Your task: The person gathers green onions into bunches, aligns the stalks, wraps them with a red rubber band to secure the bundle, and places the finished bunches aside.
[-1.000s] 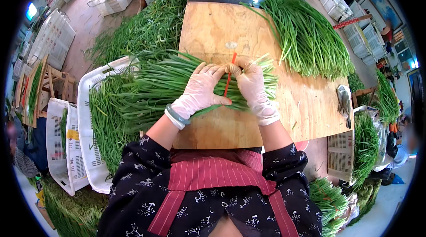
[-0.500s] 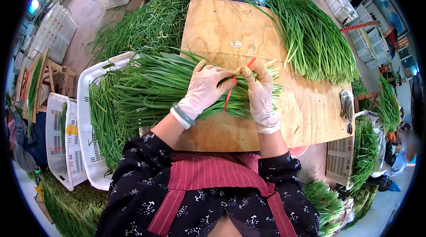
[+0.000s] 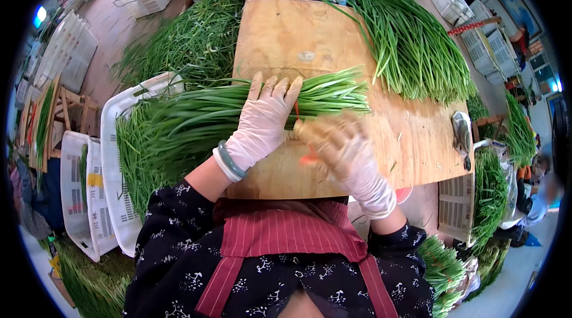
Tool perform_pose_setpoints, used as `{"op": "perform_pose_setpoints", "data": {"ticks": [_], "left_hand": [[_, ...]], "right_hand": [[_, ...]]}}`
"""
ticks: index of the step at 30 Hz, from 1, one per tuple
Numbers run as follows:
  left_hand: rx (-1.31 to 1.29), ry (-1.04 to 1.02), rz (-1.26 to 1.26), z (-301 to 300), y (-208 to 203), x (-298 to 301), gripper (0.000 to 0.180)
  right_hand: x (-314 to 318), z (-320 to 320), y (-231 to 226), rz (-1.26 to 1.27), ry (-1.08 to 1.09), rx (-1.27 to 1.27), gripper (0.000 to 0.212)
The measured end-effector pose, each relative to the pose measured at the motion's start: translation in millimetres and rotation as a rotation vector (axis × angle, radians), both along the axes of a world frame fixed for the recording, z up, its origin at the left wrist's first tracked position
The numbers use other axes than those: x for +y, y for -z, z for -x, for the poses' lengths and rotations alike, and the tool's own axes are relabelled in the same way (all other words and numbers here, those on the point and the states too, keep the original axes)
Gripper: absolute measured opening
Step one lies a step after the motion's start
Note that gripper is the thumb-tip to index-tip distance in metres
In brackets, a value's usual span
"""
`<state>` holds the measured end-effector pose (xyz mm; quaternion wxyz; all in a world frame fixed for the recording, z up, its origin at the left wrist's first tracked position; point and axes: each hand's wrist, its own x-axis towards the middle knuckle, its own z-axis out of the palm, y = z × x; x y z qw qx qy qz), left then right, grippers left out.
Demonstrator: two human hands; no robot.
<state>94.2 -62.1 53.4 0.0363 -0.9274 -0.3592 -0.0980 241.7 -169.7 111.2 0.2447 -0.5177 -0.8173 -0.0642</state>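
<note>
A bunch of garlic chives (image 3: 202,109) lies across the wooden board, its leaves to the left and pale cut stems to the right. My left hand (image 3: 262,112), in a pale thin glove, presses over the bunch with its fingers wrapped across the far side. Close to its stem end, a narrow red tie (image 3: 297,110) goes round the bunch. My gloved right hand (image 3: 342,148) is at the near side of the bunch, smeared by motion. The tie runs to its fingertips, and a blurred red end shows below them.
A larger pile of chives (image 3: 417,50) covers the board's far right. At left, a white crate (image 3: 110,157) holds loose leaves beside another white crate (image 3: 74,193). A grey glove-like cloth (image 3: 461,133) lies on the wooden board (image 3: 280,38) at its right edge.
My left hand has flattened over the bunch instead of pinching at the tie. The right hand has come down and nearer to me, with the red tie. The bunch has rolled slightly away.
</note>
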Motion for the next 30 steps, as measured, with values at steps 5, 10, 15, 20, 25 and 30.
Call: {"op": "perform_pose_setpoints", "data": {"ticks": [5,10,15,20,25,30], "left_hand": [[-0.128,-0.022,-0.088,1,9,-22,0.096],[-0.115,-0.061,-0.27,-9,43,-32,0.056],[-0.188,-0.067,-0.077,7,19,-26,0.069],[-0.933,0.081,0.527,41,24,-86,0.06],[-1.535,0.049,2.089,32,66,-68,0.046],[-1.942,-0.132,1.698,34,62,-51,0.056]], "right_hand": [[51,-2,-19,-0.264,0.227,-0.235,0.048],[71,-29,68,0.101,0.263,-0.015,0.046],[99,-27,36,0.543,0.313,-0.067,0.06],[155,-29,11,0.73,0.131,-0.05,0.071],[171,29,0,1.241,0.001,-0.051,0.075],[137,42,-5,0.981,-0.164,-0.016,0.097]]}}
